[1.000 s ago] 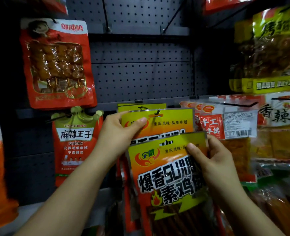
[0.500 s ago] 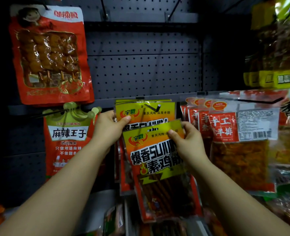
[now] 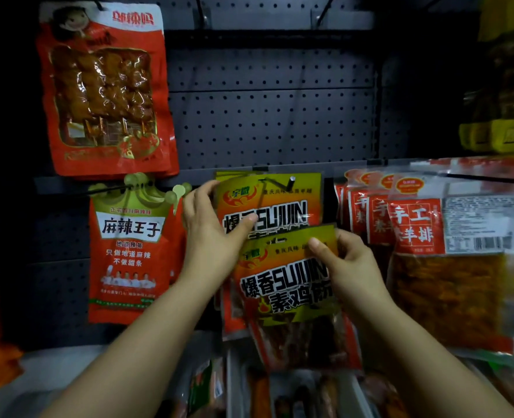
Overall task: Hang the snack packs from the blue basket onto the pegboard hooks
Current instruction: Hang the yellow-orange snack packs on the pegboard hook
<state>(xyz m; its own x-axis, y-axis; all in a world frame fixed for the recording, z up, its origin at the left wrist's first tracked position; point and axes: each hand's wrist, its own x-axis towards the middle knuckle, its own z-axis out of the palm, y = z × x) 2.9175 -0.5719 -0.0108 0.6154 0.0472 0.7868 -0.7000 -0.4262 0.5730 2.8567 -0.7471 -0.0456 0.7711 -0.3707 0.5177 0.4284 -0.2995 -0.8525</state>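
Observation:
A yellow and orange snack pack is off the hook, tilted, its top corner pinched by my right hand. Behind and above it, several packs of the same kind hang on a black pegboard hook. My left hand grips the left edge of the front hanging pack, thumb across its face. The loose pack's hanging slot sits below the hook's tip. The grey pegboard fills the middle of the view. No blue basket is in view.
A red skewer pack hangs upper left, a red crown-topped pack below it. Red and clear packs hang at right under a long hook. Yellow packs hang upper right. Assorted packs lie on a shelf below.
The view shifted and the loose pack now sits lower in relation to the hanging ones. My left thumb slid down across the front hanging pack. My right hand still pinches the loose pack.

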